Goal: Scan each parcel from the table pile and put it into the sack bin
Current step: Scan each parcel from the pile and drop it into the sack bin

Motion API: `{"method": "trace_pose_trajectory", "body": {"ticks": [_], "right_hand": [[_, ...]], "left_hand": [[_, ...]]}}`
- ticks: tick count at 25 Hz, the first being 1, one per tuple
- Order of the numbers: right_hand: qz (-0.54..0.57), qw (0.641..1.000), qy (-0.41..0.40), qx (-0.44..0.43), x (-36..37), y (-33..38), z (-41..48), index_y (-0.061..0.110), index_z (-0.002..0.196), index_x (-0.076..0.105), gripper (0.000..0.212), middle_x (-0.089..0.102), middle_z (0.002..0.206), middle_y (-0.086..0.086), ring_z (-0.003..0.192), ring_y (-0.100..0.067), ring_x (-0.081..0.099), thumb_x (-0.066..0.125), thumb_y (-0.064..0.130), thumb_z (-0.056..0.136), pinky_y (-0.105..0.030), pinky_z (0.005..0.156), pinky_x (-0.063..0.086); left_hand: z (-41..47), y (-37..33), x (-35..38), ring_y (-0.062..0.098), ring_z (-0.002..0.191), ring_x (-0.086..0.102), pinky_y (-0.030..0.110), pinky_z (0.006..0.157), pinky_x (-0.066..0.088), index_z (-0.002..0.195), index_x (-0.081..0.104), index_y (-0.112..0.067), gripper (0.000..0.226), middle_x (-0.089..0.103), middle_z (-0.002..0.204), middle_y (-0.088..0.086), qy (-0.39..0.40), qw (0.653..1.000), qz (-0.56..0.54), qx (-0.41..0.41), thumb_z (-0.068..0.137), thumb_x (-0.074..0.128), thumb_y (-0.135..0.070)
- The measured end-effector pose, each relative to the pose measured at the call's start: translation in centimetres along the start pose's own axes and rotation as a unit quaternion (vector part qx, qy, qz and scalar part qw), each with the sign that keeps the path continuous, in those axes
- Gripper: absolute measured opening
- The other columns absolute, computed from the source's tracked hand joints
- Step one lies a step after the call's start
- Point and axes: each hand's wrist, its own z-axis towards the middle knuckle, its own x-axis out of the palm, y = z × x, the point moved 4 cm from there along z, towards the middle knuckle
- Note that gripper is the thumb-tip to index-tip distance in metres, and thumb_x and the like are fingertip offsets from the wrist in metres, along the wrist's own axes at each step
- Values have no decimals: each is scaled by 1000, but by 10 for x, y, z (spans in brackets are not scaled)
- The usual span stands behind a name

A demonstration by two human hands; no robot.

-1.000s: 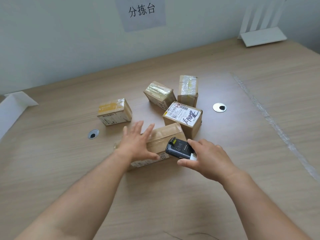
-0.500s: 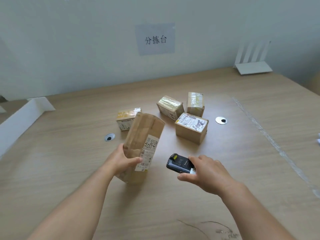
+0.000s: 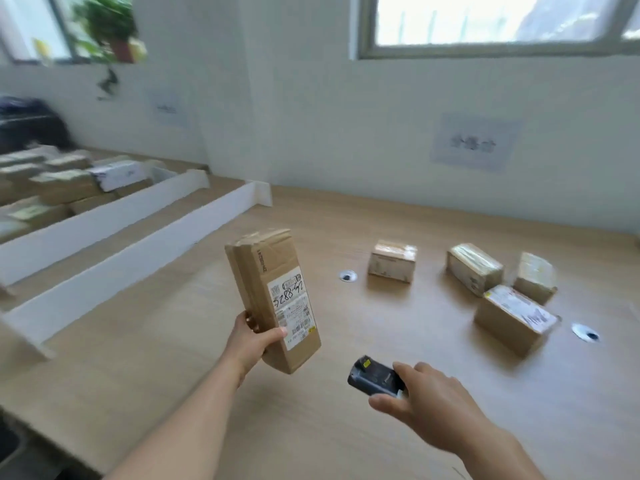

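My left hand (image 3: pixel 250 341) grips the lower end of a long brown cardboard parcel (image 3: pixel 268 296), held upright above the table with its white shipping label facing me. My right hand (image 3: pixel 426 400) holds a black handheld scanner (image 3: pixel 374 377) low and to the right of the parcel, its head pointing toward the parcel. Several small taped parcels remain on the wooden table (image 3: pixel 346 427) at the right: one near a cable hole (image 3: pixel 392 260), one beside it (image 3: pixel 473 268), one at the far right (image 3: pixel 535 277), and a labelled one in front (image 3: pixel 514 318). No sack bin is in view.
White dividers (image 3: pixel 145 251) run across the table at the left, with more stacked parcels (image 3: pixel 65 185) behind them. Two cable holes (image 3: pixel 347 276) sit in the tabletop. A wall with a paper sign (image 3: pixel 472 143) and a window stands behind.
My left hand lifted the long parcel off the table and stood it upright, label toward me. My view swung left and up. The scanner stayed in my right hand.
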Motion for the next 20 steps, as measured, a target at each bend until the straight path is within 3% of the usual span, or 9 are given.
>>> {"method": "trace_pose_trajectory", "body": {"ticks": [6,10,13,16,20], "right_hand": [[-23,997,-5,-72,-15,42,-12,38,110,48,46,44,96,10,87,-16,45,43,75,83,-30,80,35],[-43,995,0,-86,-22,46,-17,37,124,47,55,45,102,6,92,-15,45,44,74,83,-30,87,37],[-38,995,-7,-89,-27,45,-22,37,122,49,54,45,101,6,91,-16,44,44,74,83,-30,86,36],[-37,995,-16,-92,-28,40,-28,37,106,49,45,44,95,10,86,-16,45,42,75,83,-30,79,35],[-49,995,-26,-85,-25,29,-30,35,107,50,48,44,93,7,85,-19,45,41,76,83,-32,73,32]], "left_hand": [[-23,-16,-56,17,115,58,46,101,48,135,40,-20,95,57,128,-1,-44,998,-30,43,51,83,-27],[-29,-39,-72,17,115,57,46,101,48,132,43,-23,92,58,126,-3,-62,994,-26,81,50,84,-30],[-30,-59,-77,19,116,56,47,102,46,133,43,-22,86,58,127,-1,-73,991,-17,110,59,86,-22],[-28,-72,-77,21,115,56,48,102,46,134,43,-18,74,58,125,0,-81,987,-4,136,72,83,-9],[-26,-80,-74,21,114,57,49,101,47,131,46,-18,71,60,121,-3,-84,985,13,151,72,83,-9]]}}
